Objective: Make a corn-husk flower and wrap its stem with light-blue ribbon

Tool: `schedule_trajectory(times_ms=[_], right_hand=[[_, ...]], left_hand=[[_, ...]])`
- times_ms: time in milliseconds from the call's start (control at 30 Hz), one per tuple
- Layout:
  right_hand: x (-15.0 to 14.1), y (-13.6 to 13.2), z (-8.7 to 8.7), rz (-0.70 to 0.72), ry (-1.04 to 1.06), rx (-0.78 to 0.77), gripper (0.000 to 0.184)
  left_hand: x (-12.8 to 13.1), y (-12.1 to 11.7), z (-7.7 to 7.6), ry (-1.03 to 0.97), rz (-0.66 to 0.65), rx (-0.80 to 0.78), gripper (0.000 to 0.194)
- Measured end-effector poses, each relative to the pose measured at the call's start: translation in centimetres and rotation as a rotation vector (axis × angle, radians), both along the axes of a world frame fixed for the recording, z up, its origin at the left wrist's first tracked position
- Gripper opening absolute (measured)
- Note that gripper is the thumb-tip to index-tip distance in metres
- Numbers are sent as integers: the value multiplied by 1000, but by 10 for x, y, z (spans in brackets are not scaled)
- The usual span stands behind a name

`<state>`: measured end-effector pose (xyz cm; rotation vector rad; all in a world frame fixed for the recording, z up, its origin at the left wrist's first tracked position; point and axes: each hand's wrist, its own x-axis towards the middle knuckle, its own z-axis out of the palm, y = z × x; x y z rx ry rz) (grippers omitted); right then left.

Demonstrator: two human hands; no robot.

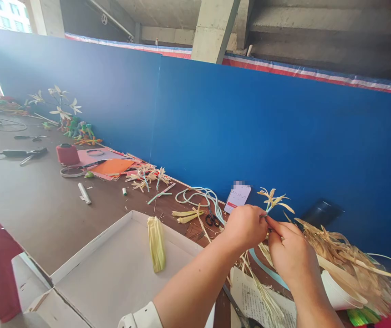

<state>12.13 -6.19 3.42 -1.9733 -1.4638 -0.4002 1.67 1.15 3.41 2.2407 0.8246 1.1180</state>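
At the left, a pale husk bundle [156,244] is lying in the white tray [96,269], where a sweeping forearm could be nudging it askew. Farther right, light cord [212,193] is looping beside black-handled scissors [212,220], and a snagged loop could be dragging them along. The phone [237,199] is apparently leaning on the blue panel [277,136] just beside the left hand [248,226], so a careless knuckle could be toppling it. That hand is clamping its fingertips on the stem of the husk flower [273,199], which is sitting between both hands, petals spreading upward and rightward. The right hand [291,251] is pinching thumb and forefinger at the same stem, the exact contact hiding from view. Too hard a twist could be bending the stem or loosening thin petals. Beyond, dried husks [340,243] are sprawling beside a white cup [342,294], and strands catching the right wrist could be pulling pieces loose
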Motion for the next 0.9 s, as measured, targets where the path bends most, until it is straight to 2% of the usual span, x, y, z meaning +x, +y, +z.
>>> schedule_trajectory(times_ms=[133, 233, 333, 500, 667, 767, 900], right_hand=[[-3, 4, -2, 3, 201, 117, 38], [-4, 6, -1, -1, 367, 180, 41], [-3, 7, 1, -63, 477, 195, 44], [-3, 11, 2, -104, 593, 218, 43], [4, 17, -8, -13, 756, 278, 51], [7, 17, -13, -31, 738, 265, 52], [4, 14, -12, -83, 639, 268, 45]], left_hand=[[-2, 2, 2, -37, 15, -89, 34], [-5, 5, 4, -87, -19, -218, 35], [-6, 6, 4, -142, -68, -296, 34], [-7, 6, 4, -183, -117, -330, 35], [-9, 6, 4, -145, -148, -321, 36], [-9, 7, 3, -124, -178, -342, 35], [-10, 8, 1, -144, -255, -378, 36]])
